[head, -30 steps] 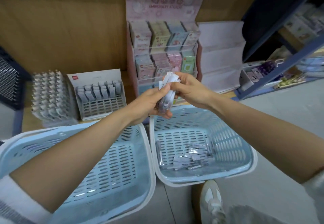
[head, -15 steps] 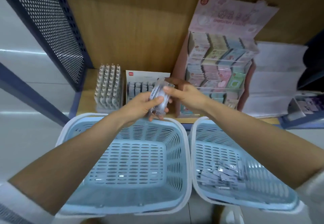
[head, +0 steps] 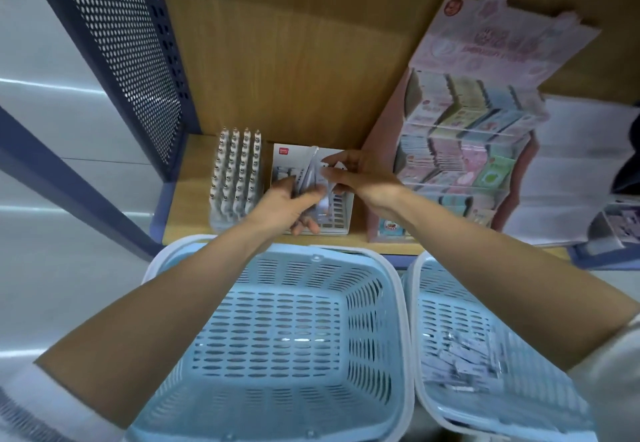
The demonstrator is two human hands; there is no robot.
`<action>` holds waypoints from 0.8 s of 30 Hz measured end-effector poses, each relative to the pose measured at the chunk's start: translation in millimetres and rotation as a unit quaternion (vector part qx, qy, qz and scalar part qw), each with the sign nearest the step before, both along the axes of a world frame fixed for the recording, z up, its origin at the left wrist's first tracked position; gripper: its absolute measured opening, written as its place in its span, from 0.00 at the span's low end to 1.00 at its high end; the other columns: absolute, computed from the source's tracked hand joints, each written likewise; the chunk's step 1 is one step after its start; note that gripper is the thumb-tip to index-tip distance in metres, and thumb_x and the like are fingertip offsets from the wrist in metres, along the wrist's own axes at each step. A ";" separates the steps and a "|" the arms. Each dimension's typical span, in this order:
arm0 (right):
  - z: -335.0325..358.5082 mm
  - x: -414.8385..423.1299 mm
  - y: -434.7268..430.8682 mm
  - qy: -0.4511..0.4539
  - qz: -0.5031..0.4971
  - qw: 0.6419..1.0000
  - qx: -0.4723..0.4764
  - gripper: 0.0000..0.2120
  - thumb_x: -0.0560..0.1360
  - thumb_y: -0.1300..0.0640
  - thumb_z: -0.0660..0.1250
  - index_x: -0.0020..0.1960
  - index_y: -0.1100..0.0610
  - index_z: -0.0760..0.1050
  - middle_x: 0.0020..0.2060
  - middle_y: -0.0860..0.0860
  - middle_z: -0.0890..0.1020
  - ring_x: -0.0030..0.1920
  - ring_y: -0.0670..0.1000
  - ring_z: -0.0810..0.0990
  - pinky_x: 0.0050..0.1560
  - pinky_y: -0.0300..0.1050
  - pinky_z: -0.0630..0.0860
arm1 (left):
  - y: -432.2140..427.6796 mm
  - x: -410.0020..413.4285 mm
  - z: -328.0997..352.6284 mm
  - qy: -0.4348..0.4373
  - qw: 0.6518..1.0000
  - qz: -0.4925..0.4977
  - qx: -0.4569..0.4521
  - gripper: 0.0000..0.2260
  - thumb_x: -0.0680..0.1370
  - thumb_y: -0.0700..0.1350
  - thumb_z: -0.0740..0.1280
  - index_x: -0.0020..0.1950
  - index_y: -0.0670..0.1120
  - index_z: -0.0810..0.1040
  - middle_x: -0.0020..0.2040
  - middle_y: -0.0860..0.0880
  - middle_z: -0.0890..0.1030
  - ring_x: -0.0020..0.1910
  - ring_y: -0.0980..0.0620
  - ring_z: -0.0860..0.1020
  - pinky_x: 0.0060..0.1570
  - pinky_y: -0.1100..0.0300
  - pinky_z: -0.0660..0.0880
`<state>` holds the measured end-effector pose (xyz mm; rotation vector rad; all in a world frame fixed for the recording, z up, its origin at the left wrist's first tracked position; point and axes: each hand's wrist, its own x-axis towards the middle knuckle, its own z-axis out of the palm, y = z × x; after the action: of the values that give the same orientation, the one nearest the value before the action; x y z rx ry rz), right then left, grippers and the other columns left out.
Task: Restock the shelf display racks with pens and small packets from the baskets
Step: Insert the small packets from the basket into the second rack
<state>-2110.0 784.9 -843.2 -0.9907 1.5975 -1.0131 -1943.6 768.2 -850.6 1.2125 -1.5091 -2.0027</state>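
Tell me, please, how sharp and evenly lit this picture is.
Head view: wide-angle distortion leans the shelf post, bows the left basket; motion blur smears the packets in the left hand and the loose packets in the right basket; glare streaks the floor at left.

left hand (head: 287,207) grips packets (head: 309,174) | right hand (head: 364,182) pinches them | above white rack (head: 343,216) | blue baskets (head: 367,320) below

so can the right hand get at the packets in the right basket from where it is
Probably yes: the right basket is open-topped, its loose packets lie uncovered below that forearm. The right hand must first let go of the bundle at the rack.
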 end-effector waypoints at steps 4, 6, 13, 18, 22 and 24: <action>-6.2 3.5 3.6 -0.034 0.006 0.999 0.006 0.05 0.73 0.63 0.71 0.46 0.55 0.79 0.39 0.47 0.81 0.39 0.49 0.79 0.42 0.40 0.77 | -1.3 3.7 -0.4 -0.016 1.000 -0.001 0.000 0.07 0.76 0.44 0.71 0.50 0.48 0.74 0.39 0.46 0.81 0.22 0.55 0.76 0.19 0.66 0.64; -7.4 0.7 4.3 -0.062 0.012 0.998 0.001 0.06 0.75 0.64 0.69 0.50 0.57 0.79 0.44 0.51 0.82 0.44 0.53 0.79 0.46 0.43 0.78 | -5.3 7.1 3.4 -0.022 1.000 -0.018 -0.006 0.07 0.78 0.45 0.69 0.53 0.47 0.73 0.32 0.49 0.81 0.19 0.56 0.74 0.17 0.67 0.63; 8.5 -22.4 2.0 -0.057 -0.035 0.998 -0.019 0.12 0.75 0.68 0.67 0.57 0.61 0.74 0.40 0.52 0.85 0.44 0.46 0.84 0.41 0.36 0.78 | -17.0 13.9 -1.5 -0.041 0.999 0.003 0.001 0.08 0.81 0.48 0.65 0.57 0.47 0.73 0.39 0.46 0.86 0.29 0.52 0.82 0.20 0.65 0.67; 5.8 -41.6 3.9 0.048 -0.071 0.996 -0.032 0.06 0.73 0.70 0.68 0.43 0.61 0.77 0.49 0.69 0.81 0.36 0.47 0.83 0.42 0.39 0.81 | -30.9 14.5 -4.8 -0.060 0.997 0.005 -0.039 0.09 0.81 0.46 0.64 0.52 0.40 0.74 0.31 0.47 0.83 0.25 0.54 0.80 0.20 0.66 0.70; -10.3 -46.5 4.3 0.146 -0.079 0.986 -0.020 0.13 0.72 0.73 0.65 0.39 0.55 0.77 0.47 0.67 0.82 0.39 0.53 0.83 0.50 0.49 0.81 | -36.9 11.0 -8.9 -0.088 0.993 -0.015 -0.076 0.10 0.80 0.47 0.65 0.55 0.40 0.73 0.34 0.45 0.83 0.21 0.55 0.75 0.19 0.66 0.68; -24.6 -45.1 2.6 0.214 -0.073 0.974 -0.003 0.10 0.72 0.70 0.65 0.42 0.56 0.79 0.43 0.61 0.84 0.42 0.55 0.84 0.52 0.51 0.81 | -39.6 7.8 -12.1 -0.102 0.990 -0.025 -0.096 0.11 0.80 0.47 0.65 0.56 0.40 0.74 0.35 0.45 0.83 0.21 0.55 0.74 0.20 0.67 0.68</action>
<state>-2155.1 787.6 -867.8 -1.1659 2.0467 -0.9428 -1935.7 728.7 -862.7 1.3407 -1.8008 -1.7580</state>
